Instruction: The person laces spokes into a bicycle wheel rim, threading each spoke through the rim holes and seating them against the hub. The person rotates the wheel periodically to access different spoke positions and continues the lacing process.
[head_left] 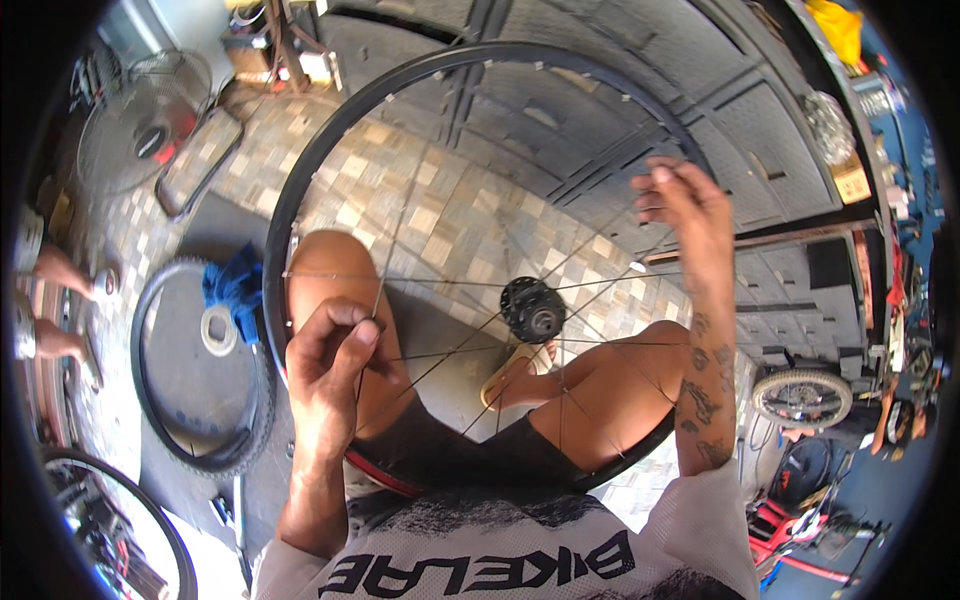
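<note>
A black bicycle wheel rim (281, 215) without a tyre rests across my lap, its lower edge against my shirt. Thin spokes run between the rim and a black hub (530, 308) in the middle; they look sparse and some cross. At the rim's left side, my left hand (335, 355) is closed, with thumb and forefinger pinching a thin spoke (383, 270) that slants upward. My right hand (685, 200) is raised by the upper right of the rim, fingers curled toward the thumb. Whatever sits between those fingertips is too small to make out.
Left of me, a tyre (148, 380) lies on a dark mat, with a blue cloth (232, 290) and a roll of tape (219, 330). A fan (150, 130) stands beyond. Grey cabinets (600, 110) line the far side. Another wheel (802, 398) is at right. Someone's legs show far left.
</note>
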